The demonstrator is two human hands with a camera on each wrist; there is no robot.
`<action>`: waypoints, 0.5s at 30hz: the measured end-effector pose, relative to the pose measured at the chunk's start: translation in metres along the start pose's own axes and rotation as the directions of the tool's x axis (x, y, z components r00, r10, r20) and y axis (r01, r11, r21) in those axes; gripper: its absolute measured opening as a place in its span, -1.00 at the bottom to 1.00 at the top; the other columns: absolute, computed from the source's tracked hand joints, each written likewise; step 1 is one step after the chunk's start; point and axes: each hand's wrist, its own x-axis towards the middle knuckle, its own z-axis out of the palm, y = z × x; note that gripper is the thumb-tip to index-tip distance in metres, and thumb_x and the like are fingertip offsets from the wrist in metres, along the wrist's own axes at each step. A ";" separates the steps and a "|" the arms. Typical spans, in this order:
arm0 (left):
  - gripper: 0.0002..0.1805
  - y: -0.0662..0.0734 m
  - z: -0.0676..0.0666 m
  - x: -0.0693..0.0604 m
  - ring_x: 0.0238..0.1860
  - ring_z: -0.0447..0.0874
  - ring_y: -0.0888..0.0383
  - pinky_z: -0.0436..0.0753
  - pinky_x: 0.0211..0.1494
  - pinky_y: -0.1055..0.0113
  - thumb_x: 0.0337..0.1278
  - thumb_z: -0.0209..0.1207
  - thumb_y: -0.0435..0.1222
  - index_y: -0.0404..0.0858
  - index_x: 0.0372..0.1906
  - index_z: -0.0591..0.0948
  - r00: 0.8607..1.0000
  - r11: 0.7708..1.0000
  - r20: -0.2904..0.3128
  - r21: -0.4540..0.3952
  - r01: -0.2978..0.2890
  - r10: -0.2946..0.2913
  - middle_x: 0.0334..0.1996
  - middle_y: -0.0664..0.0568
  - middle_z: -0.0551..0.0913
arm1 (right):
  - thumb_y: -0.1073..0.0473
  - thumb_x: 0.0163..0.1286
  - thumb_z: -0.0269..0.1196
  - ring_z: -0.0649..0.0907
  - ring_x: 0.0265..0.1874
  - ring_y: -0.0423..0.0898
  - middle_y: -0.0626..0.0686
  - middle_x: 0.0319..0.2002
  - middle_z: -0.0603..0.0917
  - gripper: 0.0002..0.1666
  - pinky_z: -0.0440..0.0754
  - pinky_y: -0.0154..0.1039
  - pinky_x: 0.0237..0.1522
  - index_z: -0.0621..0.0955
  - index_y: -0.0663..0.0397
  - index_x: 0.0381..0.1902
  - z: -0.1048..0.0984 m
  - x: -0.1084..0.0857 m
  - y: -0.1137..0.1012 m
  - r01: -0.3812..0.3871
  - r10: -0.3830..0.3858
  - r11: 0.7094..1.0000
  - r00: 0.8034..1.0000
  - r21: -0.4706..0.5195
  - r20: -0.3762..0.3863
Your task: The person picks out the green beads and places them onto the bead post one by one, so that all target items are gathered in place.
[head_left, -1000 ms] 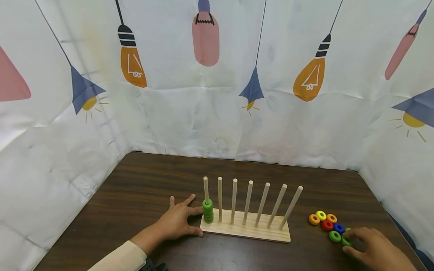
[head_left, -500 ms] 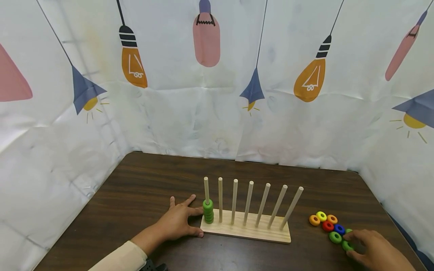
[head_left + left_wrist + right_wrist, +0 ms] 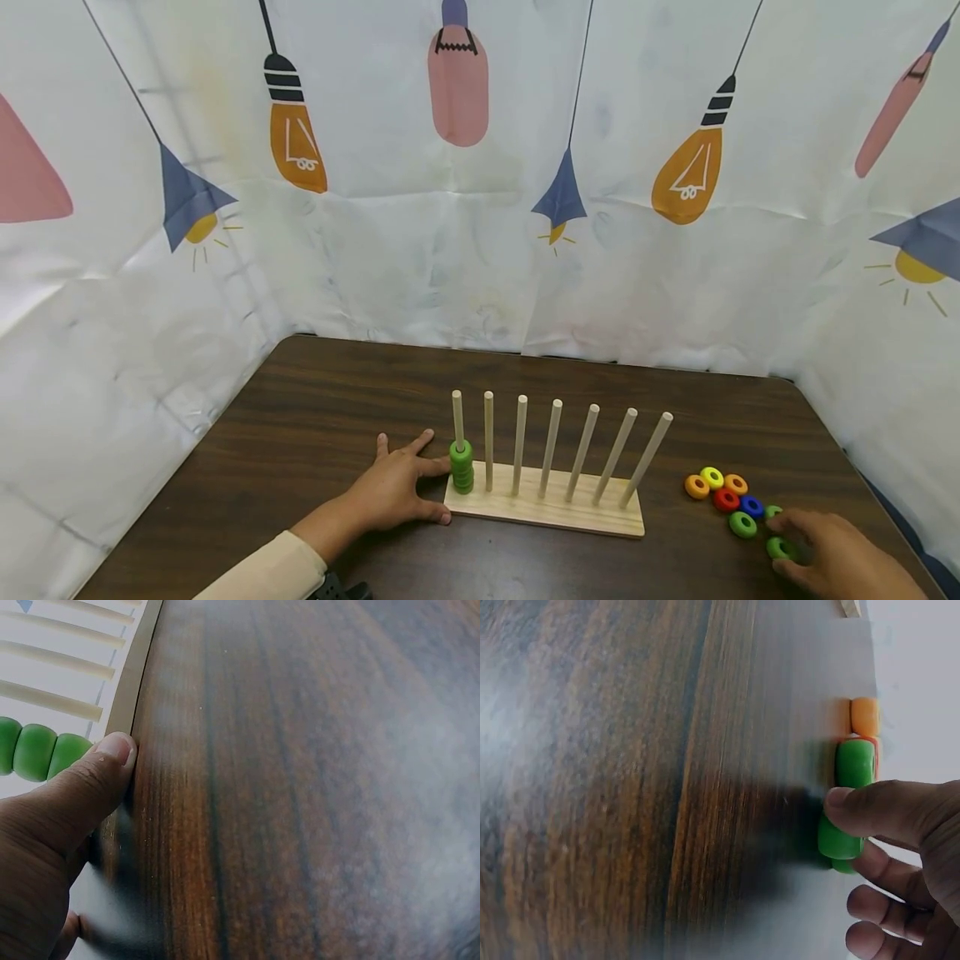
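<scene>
In the head view, touching the left end of the pegboard [image 3: 557, 513] on the dark table [image 3: 337, 375] with a left hand [image 3: 390, 493] spread wide, fingers extended, apparently for steadying; pinching a green ring [image 3: 772, 547] well to the right of the pegboard between thumb and finger of the right hand [image 3: 840, 546]. Loaded only on the leftmost peg [image 3: 459, 417], with a green stack [image 3: 462, 471]; liable to skew if bumped at the far, unbraced end. Sharing the right side of the pegboard with a blue ring [image 3: 752, 506], a red ring [image 3: 726, 501], a yellow ring [image 3: 712, 477], orange rings [image 3: 697, 487] and other green rings [image 3: 742, 524]; apt to scatter if swept by passing knuckles. In the left wrist view, resting the thumb along the front edge of the pegboard, close by the green stack, without visibly wrapping round the wood; likely to allow sliding under a hard knock. In the right wrist view, holding the green ring by thumb and fingertip, near another on the pegboard side; impossible to tell whether lifted. Could squirt free if squeezed off-centre on so rounded a rim, then roll away from the pegboard.
</scene>
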 end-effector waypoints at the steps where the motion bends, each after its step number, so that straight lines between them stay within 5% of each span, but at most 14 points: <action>1: -0.20 0.000 0.000 0.000 0.52 0.21 -0.23 -0.30 0.28 -0.66 -0.16 0.53 0.18 0.00 0.29 0.68 1.000 1.000 -0.001 0.001 0.001 -0.001 0.41 -0.21 0.46 | 0.11 0.11 0.59 0.71 -0.17 0.12 -0.02 -0.19 0.73 -0.56 0.68 0.19 -0.12 0.67 0.16 -0.14 0.000 0.000 0.000 -0.005 0.005 1.000 1.000 0.017 0.009; 8: -0.19 0.001 -0.001 0.001 0.52 0.22 -0.23 -0.30 0.29 -0.65 -0.18 0.53 0.20 0.02 0.29 0.67 1.000 1.000 -0.006 0.017 0.006 -0.006 0.41 -0.22 0.46 | 0.03 0.18 0.55 0.71 -0.20 0.07 -0.10 -0.25 0.70 -0.66 0.68 0.19 -0.15 0.65 0.05 -0.24 -0.008 -0.003 -0.010 -0.028 0.028 0.999 0.999 0.021 -0.030; 15: -0.19 0.001 -0.001 0.000 0.53 0.20 -0.22 -0.30 0.29 -0.65 -0.17 0.53 0.20 -0.01 0.28 0.68 1.000 1.000 -0.002 0.011 0.007 -0.007 0.40 -0.21 0.47 | 0.10 0.15 0.57 0.65 -0.29 -0.11 -0.17 -0.25 0.70 -0.73 0.65 -0.12 -0.30 0.70 -0.07 -0.25 -0.030 0.000 -0.034 0.082 -0.082 0.997 0.973 -0.007 -0.215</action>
